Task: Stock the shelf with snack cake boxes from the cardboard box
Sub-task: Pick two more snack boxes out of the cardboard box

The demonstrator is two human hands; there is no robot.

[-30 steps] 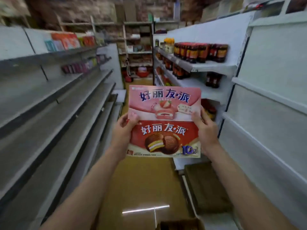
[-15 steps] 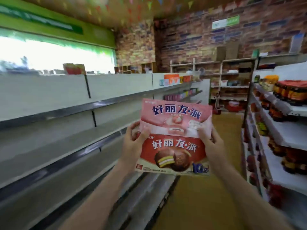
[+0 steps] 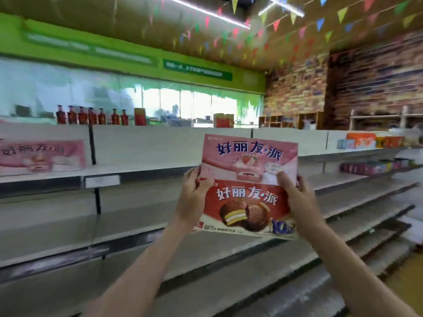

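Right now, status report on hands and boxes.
Left hand and right hand gripping pink box and red box. Shelf ahead unobstructed.

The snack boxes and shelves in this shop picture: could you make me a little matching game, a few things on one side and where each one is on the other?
Things:
1. red box
2. pink box
3. shelved pink box
4. red bottles

Places:
A. standing on the upper shelf at far left
B. lined along the very top of the shelving
C. in front, held between the left hand and right hand
D. behind, sticking up above the other held box

Pairs: 1-C, 2-D, 3-A, 4-B
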